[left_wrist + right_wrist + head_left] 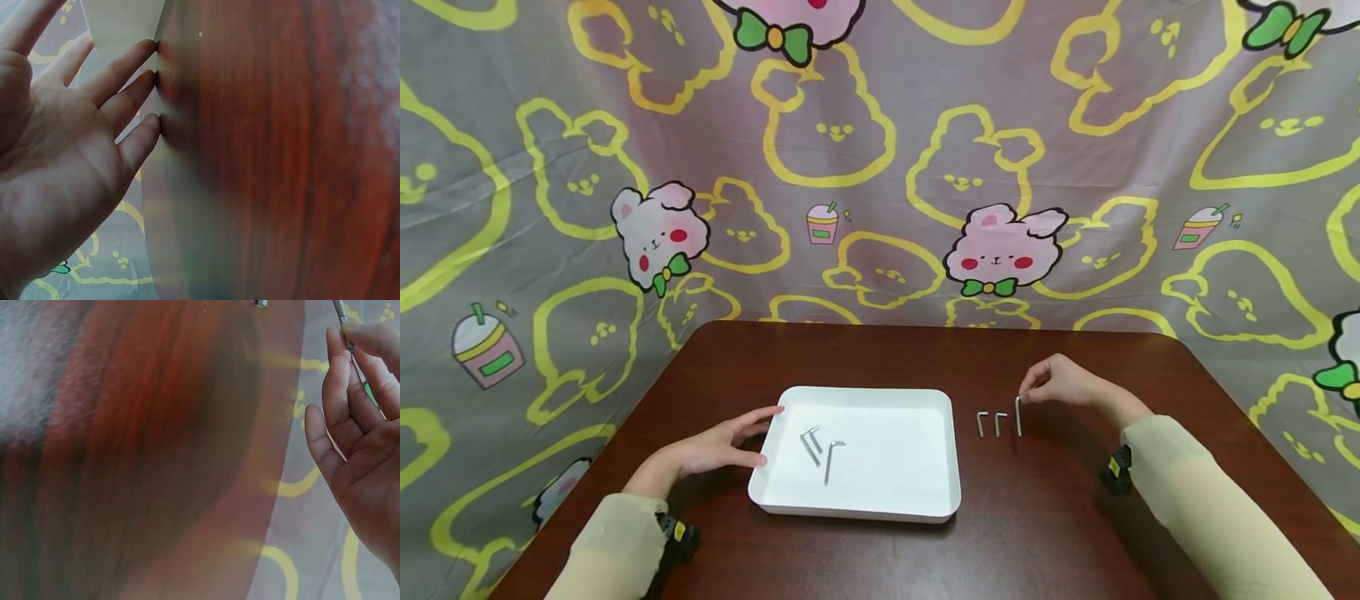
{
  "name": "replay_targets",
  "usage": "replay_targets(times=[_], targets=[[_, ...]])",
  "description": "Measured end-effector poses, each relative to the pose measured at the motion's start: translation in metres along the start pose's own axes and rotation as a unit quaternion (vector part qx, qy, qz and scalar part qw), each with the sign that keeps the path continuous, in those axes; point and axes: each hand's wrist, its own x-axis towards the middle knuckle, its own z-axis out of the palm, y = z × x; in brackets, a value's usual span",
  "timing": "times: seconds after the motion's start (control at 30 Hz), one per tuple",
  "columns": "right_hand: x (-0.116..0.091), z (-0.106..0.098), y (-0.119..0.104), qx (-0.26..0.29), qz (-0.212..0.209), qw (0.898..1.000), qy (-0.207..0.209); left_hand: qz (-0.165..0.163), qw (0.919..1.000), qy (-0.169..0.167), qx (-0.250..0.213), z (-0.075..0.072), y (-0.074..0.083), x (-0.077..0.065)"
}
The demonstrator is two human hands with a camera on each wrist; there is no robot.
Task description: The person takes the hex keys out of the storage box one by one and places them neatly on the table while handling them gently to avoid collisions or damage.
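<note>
A: Layout? Biggest first.

B: Grey cloth (880, 167) across the back and both sides, printed with yellow bear outlines, rabbits and drink cups. In front of it, a dark red-brown wood counter (1000, 533).

A: On the counter?

B: White rectangular tray (895, 458), low walls, rounded corners, a bit left of the middle.

A: Hands?

B: Left hand (722, 442): fingers spread, thumb and index at the tray's left rim. Left wrist view has the other three fingertips against the counter. Right hand (1063, 383): well right of the tray, thumb and index pinching an L-shaped hex key (1018, 421), other fingers loosely bent.

A: Pinched key up or down?

B: Gripped near its bend, long leg running downward in the head view. Can't tell if the tip touches the counter.

A: Other keys?

B: Five, all silver, L-shaped. Three in the tray's left half: the longest key (828, 465), plus a slanted pair (810, 450) close together just left of it. Can't tell if those two touch. Last, two short keys (997, 427) on the counter between tray and right hand: side by side, apart, short legs pointing right.
</note>
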Motion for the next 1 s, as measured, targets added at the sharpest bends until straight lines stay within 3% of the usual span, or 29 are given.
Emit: replay_targets(times=[0.43,1.0], targets=[[-0.002,0.011,0.018,0.023,-0.006,1.0,-0.009,-0.003,1.0,-0.001,-0.002,0.001,0.003,0.0],[-0.003,0.019,0.029,-0.02,0.014,1.0,0.012,-0.01,0.9999,0.002,-0.002,0.001,0.007,-0.002]])
